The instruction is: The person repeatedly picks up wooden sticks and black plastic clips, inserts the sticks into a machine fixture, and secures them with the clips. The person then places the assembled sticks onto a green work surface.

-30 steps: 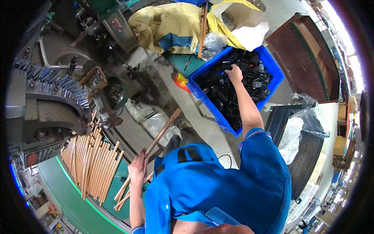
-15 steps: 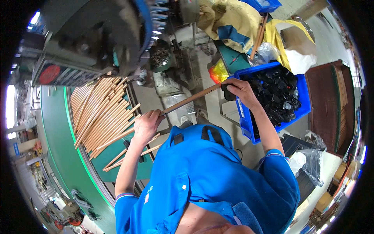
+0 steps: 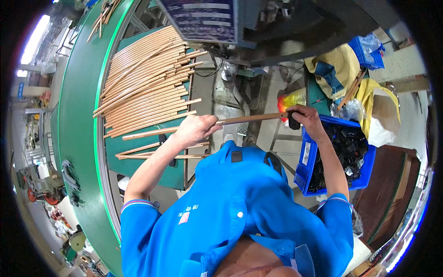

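Over bench's [image 3: 176, 178] right edge: left hand [image 3: 198, 129] gripping rod [image 3: 254, 118].
Rod tip: right hand [image 3: 308, 121] clasping fitting [image 3: 294, 123], seemingly joining; next needing alignment.

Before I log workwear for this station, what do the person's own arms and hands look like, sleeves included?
The short, bright-blue fabric left sleeve and matching right sleeve both end in thin, striped cuff trim. Below them, the left forearm and right forearm are uncovered. The left hand and right hand are ungloved.
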Available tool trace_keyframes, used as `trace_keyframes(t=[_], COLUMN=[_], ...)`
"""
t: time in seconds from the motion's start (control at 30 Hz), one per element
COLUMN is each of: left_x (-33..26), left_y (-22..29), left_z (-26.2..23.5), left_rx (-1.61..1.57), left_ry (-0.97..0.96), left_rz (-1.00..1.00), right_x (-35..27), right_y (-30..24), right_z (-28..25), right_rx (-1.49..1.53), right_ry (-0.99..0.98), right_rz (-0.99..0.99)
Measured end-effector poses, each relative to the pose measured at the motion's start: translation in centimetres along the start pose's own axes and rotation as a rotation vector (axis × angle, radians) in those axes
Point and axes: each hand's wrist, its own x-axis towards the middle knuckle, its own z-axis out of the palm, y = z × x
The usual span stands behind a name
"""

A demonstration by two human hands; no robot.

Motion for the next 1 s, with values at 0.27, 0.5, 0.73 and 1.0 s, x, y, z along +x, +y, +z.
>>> trace_keyframes(t=[0.27, 0.5, 0.73, 1.0], left_x=[3.1, 3.5, 5.5, 10.1], left_y=[4.2, 2.4, -1.1, -3.6], left_z=[-1.0, -2.0, -6.2, -8.9], left_rx=[0.064, 0.065, 0.101, 0.211], left_ry=[-0.175, 0.034, 0.229, 0.352], left_rz=[0.043, 0.009, 0.028, 0.167], right_x=[4.7, 9.7, 10.6, 14.7], right_y=[-5.4, -7.9, -11.9, -4.7], right_z=[7.2, 10.1, 7.3, 3.4], right_rx=[-0.097, -0.148, -0.990, -0.861], right_ry=[-0.668, -0.583, -0.192, 0.084], right_rz=[0.081, 0.043, -0.470, -0.701])
